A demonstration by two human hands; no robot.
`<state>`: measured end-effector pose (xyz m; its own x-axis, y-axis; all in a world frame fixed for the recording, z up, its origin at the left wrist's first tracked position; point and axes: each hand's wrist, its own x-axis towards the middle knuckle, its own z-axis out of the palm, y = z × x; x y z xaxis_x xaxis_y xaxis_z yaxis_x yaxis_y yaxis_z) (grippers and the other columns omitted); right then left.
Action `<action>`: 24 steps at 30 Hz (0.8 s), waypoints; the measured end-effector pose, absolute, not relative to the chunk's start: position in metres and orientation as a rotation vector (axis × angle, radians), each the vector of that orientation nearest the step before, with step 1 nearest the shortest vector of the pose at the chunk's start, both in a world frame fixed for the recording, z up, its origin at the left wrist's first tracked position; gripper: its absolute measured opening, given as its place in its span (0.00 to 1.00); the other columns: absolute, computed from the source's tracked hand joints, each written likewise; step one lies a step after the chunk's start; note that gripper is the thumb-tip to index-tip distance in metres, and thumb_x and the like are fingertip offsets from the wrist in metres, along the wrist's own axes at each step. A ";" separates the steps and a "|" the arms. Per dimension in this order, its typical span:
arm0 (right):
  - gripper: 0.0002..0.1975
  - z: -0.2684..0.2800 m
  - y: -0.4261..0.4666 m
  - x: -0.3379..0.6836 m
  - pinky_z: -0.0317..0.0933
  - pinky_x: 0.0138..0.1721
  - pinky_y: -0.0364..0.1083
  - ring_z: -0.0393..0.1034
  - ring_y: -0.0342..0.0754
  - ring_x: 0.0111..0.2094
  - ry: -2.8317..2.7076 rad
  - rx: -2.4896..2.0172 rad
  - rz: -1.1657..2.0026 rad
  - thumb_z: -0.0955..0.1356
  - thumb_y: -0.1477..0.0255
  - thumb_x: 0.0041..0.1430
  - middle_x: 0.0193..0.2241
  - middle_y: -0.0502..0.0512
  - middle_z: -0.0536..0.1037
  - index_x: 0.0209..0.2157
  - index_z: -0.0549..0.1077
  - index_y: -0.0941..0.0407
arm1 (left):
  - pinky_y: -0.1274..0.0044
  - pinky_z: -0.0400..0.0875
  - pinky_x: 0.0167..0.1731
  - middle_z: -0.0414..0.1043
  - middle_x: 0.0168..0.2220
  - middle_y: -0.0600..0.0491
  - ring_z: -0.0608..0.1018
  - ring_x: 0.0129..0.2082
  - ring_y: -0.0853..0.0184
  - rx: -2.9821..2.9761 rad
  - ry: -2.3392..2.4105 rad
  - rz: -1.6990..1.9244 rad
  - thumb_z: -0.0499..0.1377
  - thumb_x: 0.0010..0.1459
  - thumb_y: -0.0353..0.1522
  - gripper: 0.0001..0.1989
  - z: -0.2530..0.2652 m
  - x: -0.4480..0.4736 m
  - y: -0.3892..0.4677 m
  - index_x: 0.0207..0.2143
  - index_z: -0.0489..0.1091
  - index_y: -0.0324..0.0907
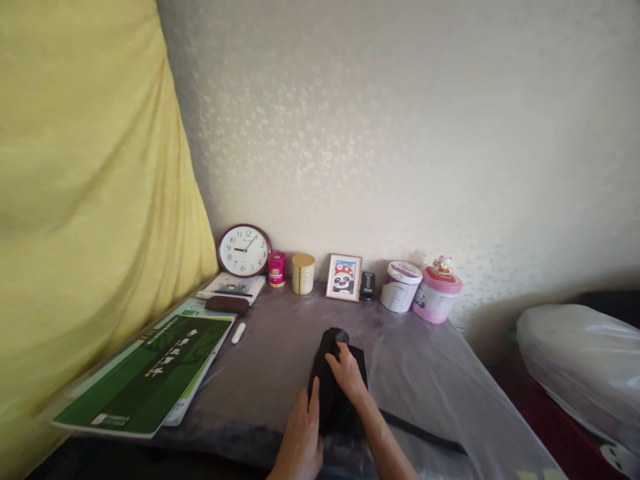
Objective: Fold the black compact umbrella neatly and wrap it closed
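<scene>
From the head camera, a soft matte-black fabric bag (330,403) lies on the sheeny grey tabletop (420,373), a flat strap (425,433) stretching rightward; your left hand (303,423), loosely open, lies along its left edge, and your right hand (349,373), half-curled, grips its rounded upper end

"What are the hands on?"

"A soft-looking black bundle (326,400) on the grey, sheet-covered bench (270,367). The left hand (303,423) lies against its seven-o'clock side; the right hand (347,375) has its fingers curled on the upper part."

"And around it?"

"Flat black strap (425,433) at four o'clock, large green booklet (170,367) at nine, round brown-rimmed clock (245,260) at eleven, wood-framed panda picture (344,279) at twelve."
</scene>
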<state>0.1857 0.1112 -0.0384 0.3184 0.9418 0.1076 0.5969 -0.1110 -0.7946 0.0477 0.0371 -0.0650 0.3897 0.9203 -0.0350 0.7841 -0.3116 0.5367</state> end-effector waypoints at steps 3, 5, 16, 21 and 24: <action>0.16 -0.038 0.115 0.183 0.63 0.34 0.44 0.73 0.51 0.34 -1.400 -1.857 0.587 0.65 0.73 0.52 0.27 0.55 0.77 0.44 0.68 0.60 | 0.74 0.51 0.58 0.48 0.62 0.42 0.55 0.61 0.62 2.208 1.484 0.378 0.49 0.40 0.17 0.46 -0.068 0.047 0.038 0.62 0.34 0.34; 0.17 -0.037 0.115 0.181 0.62 0.34 0.43 0.73 0.50 0.32 -1.424 -1.865 0.605 0.65 0.74 0.51 0.25 0.53 0.76 0.44 0.67 0.60 | 0.73 0.51 0.58 0.49 0.62 0.41 0.56 0.60 0.61 2.217 1.494 0.362 0.49 0.40 0.17 0.46 -0.067 0.048 0.039 0.62 0.35 0.33; 0.10 -0.041 0.116 0.173 0.56 0.13 0.36 0.68 0.39 0.14 -1.444 -1.585 1.136 0.59 0.68 0.56 0.24 0.50 0.77 0.28 0.66 0.57 | 0.71 0.50 0.59 0.41 0.64 0.42 0.53 0.62 0.60 2.283 1.537 0.286 0.51 0.39 0.20 0.49 -0.057 0.042 0.040 0.61 0.27 0.30; 0.08 -0.038 0.117 0.173 0.57 0.14 0.35 0.67 0.37 0.15 -1.469 -1.613 1.093 0.59 0.70 0.55 0.22 0.50 0.77 0.26 0.65 0.57 | 0.67 0.53 0.57 0.51 0.61 0.45 0.59 0.59 0.59 2.368 1.543 0.262 0.50 0.41 0.20 0.46 -0.059 0.039 0.037 0.62 0.33 0.40; 0.08 -0.037 0.117 0.171 0.56 0.14 0.34 0.67 0.37 0.14 -1.474 -1.630 1.121 0.58 0.71 0.56 0.24 0.50 0.78 0.28 0.65 0.57 | 0.67 0.55 0.56 0.54 0.60 0.43 0.61 0.58 0.57 2.382 1.541 0.253 0.50 0.43 0.23 0.41 -0.069 0.034 0.038 0.62 0.41 0.36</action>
<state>0.1714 0.1169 -0.0365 -0.0033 0.9868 -0.1617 0.4196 -0.1454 -0.8960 0.0345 0.0376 -0.0687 0.4113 0.9114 -0.0112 0.8601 -0.3841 0.3357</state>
